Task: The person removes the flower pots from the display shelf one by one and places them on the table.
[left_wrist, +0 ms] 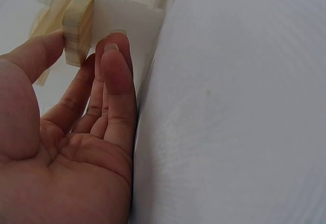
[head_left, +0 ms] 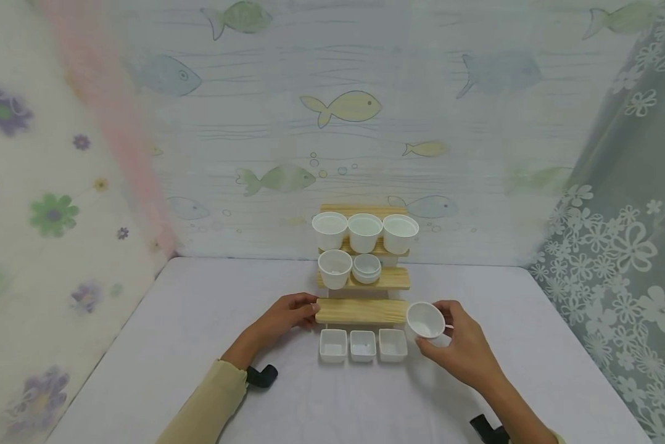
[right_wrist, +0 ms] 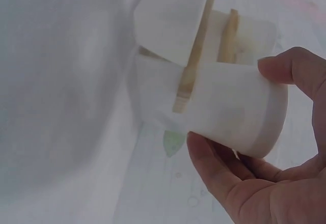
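Note:
A tiered stand with light wooden shelf boards stands on the table, its lowest board [head_left: 361,311] bare. My left hand [head_left: 288,314] grips the left end of this board. In the left wrist view the thumb presses the board's end [left_wrist: 76,30], with the fingers curled under it beside the white support [left_wrist: 122,20]. My right hand [head_left: 462,345] holds a small white cup [head_left: 424,320] at the board's right end, its mouth tilted toward the head camera. In the right wrist view, thumb and fingers span the cup's side [right_wrist: 234,107], which overlaps the board.
Three white cups [head_left: 365,233] line an upper tier. Below them stand another white cup [head_left: 335,269] and a smaller round white bowl [head_left: 367,267]. Three square white dishes [head_left: 363,346] sit in front of the stand. A white cloth covers the table [head_left: 255,277]; patterned sheets hang behind.

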A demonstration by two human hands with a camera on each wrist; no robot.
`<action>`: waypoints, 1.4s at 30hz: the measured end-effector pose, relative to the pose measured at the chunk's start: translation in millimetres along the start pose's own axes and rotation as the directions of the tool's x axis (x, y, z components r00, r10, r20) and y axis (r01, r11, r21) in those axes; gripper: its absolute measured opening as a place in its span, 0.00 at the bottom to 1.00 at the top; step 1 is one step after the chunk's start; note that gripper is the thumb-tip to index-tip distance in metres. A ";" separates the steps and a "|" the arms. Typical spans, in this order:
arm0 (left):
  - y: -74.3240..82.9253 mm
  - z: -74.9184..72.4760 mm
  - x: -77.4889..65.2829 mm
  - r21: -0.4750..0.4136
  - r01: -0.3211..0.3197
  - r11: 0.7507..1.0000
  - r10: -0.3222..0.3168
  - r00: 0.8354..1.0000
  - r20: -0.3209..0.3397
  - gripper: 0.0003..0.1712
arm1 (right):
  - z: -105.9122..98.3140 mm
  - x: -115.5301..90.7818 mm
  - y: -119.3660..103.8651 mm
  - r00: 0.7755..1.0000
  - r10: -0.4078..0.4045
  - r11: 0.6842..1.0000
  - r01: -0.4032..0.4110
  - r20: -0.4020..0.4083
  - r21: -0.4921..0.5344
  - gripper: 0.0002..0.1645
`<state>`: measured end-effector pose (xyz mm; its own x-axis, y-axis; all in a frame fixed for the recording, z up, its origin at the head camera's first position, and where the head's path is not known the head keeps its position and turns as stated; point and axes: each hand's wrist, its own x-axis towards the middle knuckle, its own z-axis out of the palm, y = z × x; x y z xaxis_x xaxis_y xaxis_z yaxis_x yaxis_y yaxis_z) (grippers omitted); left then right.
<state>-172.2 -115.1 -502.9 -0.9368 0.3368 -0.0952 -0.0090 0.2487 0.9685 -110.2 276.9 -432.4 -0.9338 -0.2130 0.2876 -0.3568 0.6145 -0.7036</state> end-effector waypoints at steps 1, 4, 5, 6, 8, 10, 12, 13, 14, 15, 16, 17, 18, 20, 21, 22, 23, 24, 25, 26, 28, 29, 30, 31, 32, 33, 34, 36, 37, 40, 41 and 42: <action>-0.1 -0.2 0.1 0.001 0.000 1.000 0.000 1.000 0.000 0.26 | -0.2 -0.4 1.0 1.000 0.001 1.000 -0.001 0.002 -0.006 0.41; -0.3 -0.6 0.5 -0.003 -0.004 1.000 0.004 1.000 0.003 0.26 | -0.6 -1.5 4.6 1.000 0.010 0.999 -0.010 0.010 -0.030 0.41; -0.4 -0.6 0.6 -0.004 -0.006 1.000 0.006 1.000 0.006 0.25 | -0.7 -2.0 5.9 1.000 0.013 0.999 -0.013 0.013 -0.038 0.41; -0.4 -0.6 0.9 -0.002 -0.007 1.000 0.007 1.000 0.008 0.25 | -0.8 -2.4 7.5 1.000 0.017 0.999 -0.016 0.015 -0.047 0.41; -0.1 -0.3 1.2 -0.004 -0.005 1.000 0.005 1.000 0.010 0.25 | -1.1 -3.3 10.7 0.999 0.024 0.998 -0.023 0.021 -0.055 0.41; -0.3 -0.2 1.2 0.000 -0.006 1.000 0.006 1.000 0.010 0.25 | -1.5 -4.0 13.7 0.999 0.030 0.998 -0.028 0.026 -0.057 0.42; -0.5 -0.4 1.1 0.004 -0.007 1.000 0.007 1.000 0.009 0.25 | -1.7 -4.5 16.4 0.999 0.036 0.998 -0.034 0.033 -0.058 0.41; -0.7 -0.6 1.0 0.004 -0.008 1.000 0.008 1.000 0.008 0.26 | -1.8 -4.7 17.6 0.998 0.040 0.998 -0.038 0.038 -0.057 0.41; -1.2 -0.8 1.0 0.006 -0.007 1.000 0.007 1.000 0.006 0.26 | -1.8 -5.0 18.7 0.998 0.045 0.997 -0.043 0.044 -0.058 0.41; -1.5 -1.0 0.7 0.005 -0.009 1.000 0.009 1.000 0.005 0.26 | -1.7 -5.3 19.7 0.997 0.051 0.997 -0.048 0.051 -0.060 0.41; -1.7 -1.2 0.5 0.004 -0.010 1.000 0.010 1.000 0.005 0.26 | -1.5 -5.6 20.6 0.996 0.059 0.997 -0.055 0.060 -0.062 0.41; -2.0 -1.1 0.5 0.006 -0.011 1.000 0.011 1.000 0.007 0.27 | -1.3 -5.8 21.2 0.995 0.068 0.996 -0.063 0.069 -0.067 0.41; -2.5 -1.2 0.8 0.007 -0.012 1.000 0.012 1.000 0.009 0.27 | -1.2 -6.3 21.6 0.994 0.078 0.995 -0.072 0.079 -0.072 0.41; -3.1 -1.1 1.1 0.009 -0.011 1.000 0.011 1.000 0.014 0.27 | -1.0 -7.1 21.7 0.990 0.098 0.993 -0.090 0.101 -0.077 0.42; -3.2 -1.0 1.1 0.009 -0.011 1.000 0.011 1.000 0.016 0.27 | -0.8 -7.3 21.7 0.988 0.108 0.992 -0.100 0.110 -0.078 0.42; -3.4 -1.0 1.4 0.010 -0.007 1.000 0.007 1.000 0.015 0.26 | -0.7 -7.5 21.6 0.986 0.118 0.991 -0.109 0.118 -0.080 0.42; -3.5 -0.9 1.8 0.012 -0.003 1.000 0.003 1.000 0.014 0.26 | -0.6 -7.7 21.5 0.984 0.128 0.990 -0.118 0.125 -0.083 0.42; -3.4 -1.2 1.6 0.016 -0.006 1.000 0.006 1.000 0.014 0.26 | -0.5 -7.9 21.4 0.982 0.137 0.988 -0.127 0.132 -0.083 0.42; -2.9 -1.0 1.4 0.017 -0.003 1.000 0.003 1.000 0.012 0.26 | -0.3 -8.0 21.6 0.980 0.145 0.987 -0.135 0.137 -0.082 0.42; -2.4 -0.9 1.1 0.017 -0.001 1.000 0.001 1.000 0.010 0.26 | -0.1 -8.1 21.9 0.978 0.152 0.987 -0.142 0.142 -0.082 0.42; -1.2 -0.5 0.6 0.020 0.002 1.000 -0.002 1.000 0.009 0.25 | 0.5 -8.0 23.1 0.975 0.162 0.985 -0.150 0.149 -0.086 0.42; -0.6 -0.2 0.3 0.022 0.002 1.000 -0.002 1.000 0.009 0.25 | 0.8 -8.0 23.8 0.974 0.166 0.984 -0.154 0.153 -0.088 0.42; -0.4 0.0 0.2 0.023 0.000 1.000 0.000 1.000 0.009 0.25 | 1.1 -7.9 24.6 0.973 0.170 0.984 -0.157 0.156 -0.089 0.42; -0.1 0.3 0.2 0.020 0.004 1.000 -0.005 1.000 0.009 0.25 | 1.3 -7.8 25.5 0.972 0.174 0.983 -0.162 0.159 -0.088 0.42; -0.1 0.3 0.3 0.021 0.003 1.000 -0.003 1.000 0.009 0.25 | 1.6 -7.5 26.3 0.970 0.178 0.982 -0.165 0.163 -0.090 0.43; -0.3 0.3 0.4 0.021 0.003 1.000 -0.003 1.000 0.009 0.25 | 1.8 -7.4 27.1 0.969 0.184 0.981 -0.171 0.166 -0.091 0.43; -0.5 0.3 0.5 0.021 0.002 1.000 -0.002 1.000 0.008 0.25 | 1.9 -7.1 27.8 0.967 0.189 0.980 -0.175 0.171 -0.091 0.43; -1.4 -0.2 0.6 0.024 -0.001 1.000 0.001 1.000 0.007 0.26 | 1.8 -6.5 29.1 0.964 0.196 0.979 -0.182 0.181 -0.090 0.44; -1.4 -0.3 0.6 0.025 0.001 1.000 -0.002 1.000 0.005 0.26 | 1.7 -6.1 29.6 0.962 0.199 0.979 -0.185 0.187 -0.090 0.44; -1.5 -0.9 0.3 0.026 0.007 1.000 -0.007 1.000 0.001 0.26 | 1.1 -5.2 31.1 0.958 0.201 0.979 -0.186 0.205 -0.088 0.45; -1.4 -1.1 0.0 0.025 0.009 1.000 -0.009 1.000 0.000 0.26 | 0.9 -5.1 31.5 0.956 0.202 0.979 -0.188 0.212 -0.085 0.45; -1.0 -1.2 -0.2 0.027 0.002 1.000 -0.003 1.000 0.003 0.26 | 0.6 -4.9 31.5 0.955 0.202 0.979 -0.187 0.219 -0.086 0.46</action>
<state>-172.4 -116.5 -503.6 -0.9356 0.3391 -0.0984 -0.0018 0.2742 0.9617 -116.9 296.9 -456.4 -0.9693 -0.2458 -0.0101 -0.1720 0.7065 -0.6865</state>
